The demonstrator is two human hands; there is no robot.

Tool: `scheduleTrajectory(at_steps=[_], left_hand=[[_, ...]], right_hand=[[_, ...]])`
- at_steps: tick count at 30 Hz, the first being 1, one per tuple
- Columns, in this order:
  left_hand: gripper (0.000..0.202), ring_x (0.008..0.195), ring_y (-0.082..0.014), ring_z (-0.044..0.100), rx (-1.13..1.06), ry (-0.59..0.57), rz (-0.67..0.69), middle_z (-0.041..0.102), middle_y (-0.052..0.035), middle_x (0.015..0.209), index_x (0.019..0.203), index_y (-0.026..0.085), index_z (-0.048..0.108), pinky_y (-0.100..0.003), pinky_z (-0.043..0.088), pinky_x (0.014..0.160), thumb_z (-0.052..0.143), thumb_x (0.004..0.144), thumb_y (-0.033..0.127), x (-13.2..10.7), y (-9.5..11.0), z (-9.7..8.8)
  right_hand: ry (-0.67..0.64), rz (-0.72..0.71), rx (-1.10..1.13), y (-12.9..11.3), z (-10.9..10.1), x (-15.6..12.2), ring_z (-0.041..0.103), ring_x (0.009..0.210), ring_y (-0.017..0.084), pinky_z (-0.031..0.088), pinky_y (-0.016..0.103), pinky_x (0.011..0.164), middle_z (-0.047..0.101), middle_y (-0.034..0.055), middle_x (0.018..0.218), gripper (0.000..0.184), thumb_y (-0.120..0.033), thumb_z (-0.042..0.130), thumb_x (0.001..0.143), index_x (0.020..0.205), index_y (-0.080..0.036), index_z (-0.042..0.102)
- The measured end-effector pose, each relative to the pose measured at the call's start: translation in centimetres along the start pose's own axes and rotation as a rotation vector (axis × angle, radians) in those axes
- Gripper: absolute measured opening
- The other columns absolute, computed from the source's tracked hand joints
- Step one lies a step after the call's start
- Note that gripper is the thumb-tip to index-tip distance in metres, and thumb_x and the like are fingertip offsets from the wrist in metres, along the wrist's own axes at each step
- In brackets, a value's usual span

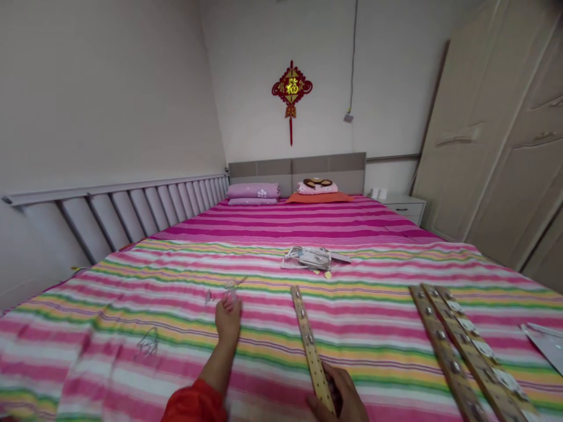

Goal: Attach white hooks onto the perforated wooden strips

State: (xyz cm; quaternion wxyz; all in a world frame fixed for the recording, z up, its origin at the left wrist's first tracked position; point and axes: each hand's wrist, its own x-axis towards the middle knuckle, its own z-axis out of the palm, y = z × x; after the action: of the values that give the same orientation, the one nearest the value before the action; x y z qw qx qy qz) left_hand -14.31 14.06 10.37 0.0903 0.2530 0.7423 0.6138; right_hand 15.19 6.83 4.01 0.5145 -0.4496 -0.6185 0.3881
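My left hand [229, 316] reaches over the striped sheet, its fingers closed on a small clear plastic bag [230, 296]. Another bit of clear plastic [209, 296] lies just left of the fingertips. Low in the head view, my right hand [341, 397] grips the near end of a long, narrow wooden strip [313, 357]. Round metal pieces run along the far half of this strip, and small holes dot its near half. To the right lie several similar wooden strips [444, 340] side by side, some with shiny metal pieces and clear plastic on them.
A plastic packet [310, 258] lies mid-bed with small yellow scraps near it. Crumpled clear plastic [148, 343] is at the left. A white flat item [545, 346] rests at the right edge. Folded bedding [253, 192] sits by the headboard [259, 170]; a radiator [114, 217] borders the left side.
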Motion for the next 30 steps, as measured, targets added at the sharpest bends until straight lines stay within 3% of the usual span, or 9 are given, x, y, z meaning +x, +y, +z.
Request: scheduleTrajectory(at_steps=[2,5,8,12,18,23,26,30], left_hand=[[0.037,0.076,-0.0155,0.064,-0.254,-0.100,-0.121,0.066,-0.0059,0.084,0.098,0.012,0.058,-0.028,0.051,0.073,0.071,0.068,0.030,-2.8,0.5,-0.9],[0.037,0.070,-0.0119,0.063,-0.558,-0.350,-0.340,0.067,-0.0033,0.079,0.088,0.014,0.063,-0.022,0.049,0.065,0.079,0.062,0.034,-8.0,1.8,-2.6],[0.029,0.068,-0.0092,0.063,-0.796,-0.536,-0.593,0.068,-0.0028,0.081,0.092,0.015,0.064,-0.016,0.046,0.056,0.077,0.069,0.028,-12.8,3.2,-4.1],[0.017,0.066,-0.0078,0.064,-0.945,-0.685,-0.828,0.069,-0.0042,0.083,0.098,0.014,0.063,-0.017,0.050,0.058,0.065,0.082,0.021,-17.2,4.5,-4.7],[0.014,0.064,-0.0077,0.065,-0.965,-0.799,-0.935,0.070,-0.0036,0.077,0.090,0.013,0.063,-0.016,0.050,0.057,0.057,0.088,0.025,-20.9,5.0,-4.2],[0.017,0.061,-0.0079,0.065,-0.857,-0.857,-0.919,0.070,-0.0031,0.073,0.088,0.013,0.063,-0.016,0.048,0.056,0.059,0.086,0.030,-22.8,5.1,-4.1],[0.019,0.059,-0.0072,0.064,-0.806,-0.884,-0.890,0.069,-0.0012,0.071,0.089,0.013,0.062,-0.015,0.048,0.056,0.064,0.083,0.032,-23.3,5.0,-4.3],[0.021,0.052,-0.0056,0.060,-0.676,-0.885,-0.912,0.065,0.0015,0.061,0.086,0.014,0.062,-0.014,0.044,0.051,0.068,0.079,0.032,-23.2,5.2,-4.9]], right_hand=[[-0.011,0.022,0.007,-1.0,-0.5,0.3,0.059,0.074,0.019,0.052,0.029,0.066,0.060,0.0063,0.092,0.046,-0.040,0.068,0.069,0.110,-0.020,0.064],[-0.028,0.093,0.034,-2.0,-1.1,0.7,0.059,0.072,0.019,0.052,0.030,0.066,0.059,0.0057,0.086,0.045,-0.039,0.069,0.066,0.106,-0.017,0.066],[0.018,0.142,0.093,-2.6,-1.4,0.9,0.058,0.070,0.019,0.053,0.031,0.064,0.059,0.0046,0.082,0.041,-0.036,0.071,0.061,0.097,-0.016,0.069],[0.043,0.203,0.207,-3.9,-1.9,0.4,0.057,0.065,0.018,0.051,0.031,0.061,0.062,0.0036,0.075,0.034,-0.037,0.072,0.061,0.089,-0.017,0.069],[-0.077,0.177,0.338,-7.7,-3.3,-1.0,0.062,0.077,0.024,0.051,0.035,0.070,0.069,0.0086,0.081,0.032,-0.043,0.068,0.071,0.090,-0.016,0.070],[-0.197,-0.092,0.222,-10.2,-4.5,-1.5,0.060,0.088,0.022,0.050,0.033,0.078,0.063,0.0073,0.095,0.024,-0.028,0.066,0.074,0.096,-0.023,0.073],[-0.302,-0.216,0.176,-10.7,-4.8,-1.6,0.057,0.101,0.023,0.047,0.035,0.088,0.059,0.0071,0.101,0.020,-0.020,0.063,0.074,0.089,-0.026,0.075],[-0.332,-0.207,0.160,-10.2,-5.1,-1.3,0.058,0.097,0.021,0.048,0.033,0.084,0.059,0.0068,0.098,0.017,-0.017,0.060,0.077,0.084,-0.024,0.074]])
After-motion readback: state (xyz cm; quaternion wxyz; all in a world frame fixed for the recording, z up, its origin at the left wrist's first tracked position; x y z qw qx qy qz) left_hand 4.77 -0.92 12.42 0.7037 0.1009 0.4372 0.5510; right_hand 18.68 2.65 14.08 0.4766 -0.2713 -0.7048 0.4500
